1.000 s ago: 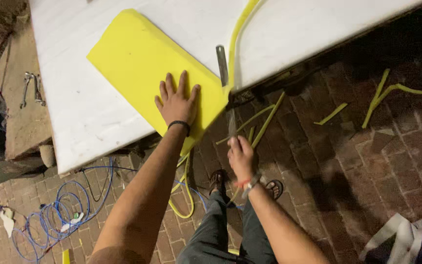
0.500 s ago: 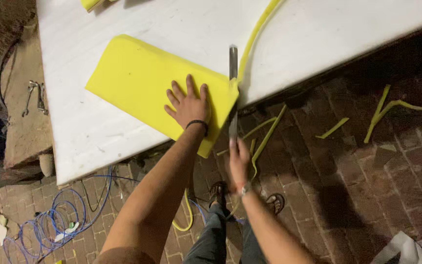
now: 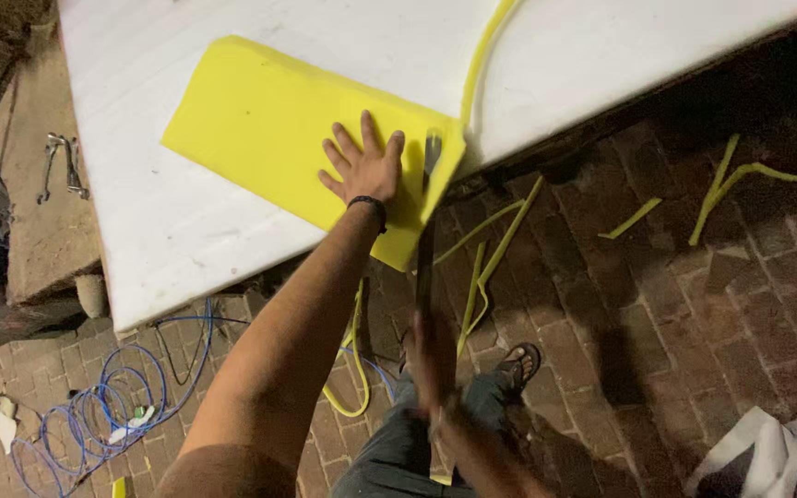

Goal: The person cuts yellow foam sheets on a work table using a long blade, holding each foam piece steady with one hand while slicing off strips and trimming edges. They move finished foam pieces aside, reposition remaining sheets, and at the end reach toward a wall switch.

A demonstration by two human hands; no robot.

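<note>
The right hand (image 3: 434,355), blurred, is closed on the knife (image 3: 426,235) handle; since a moment ago the blade has driven up from below the worktop (image 3: 186,231) edge into the foam (image 3: 269,129) corner. Beyond that grip, the left hand (image 3: 363,166) lies flat, fingers spread, on the foam, beside the blade. So the cut looks underway, with a thin strip (image 3: 483,55) trailing off ahead

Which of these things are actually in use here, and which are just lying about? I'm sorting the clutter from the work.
In use:
- left hand, pressed flat on the yellow foam sheet
- right hand, gripping the long blade at the sheet's edge
- white table

Lying about:
- yellow foam strips on the brick floor
- blue cable coil
- metal tools on the side bench
- white bag
</note>
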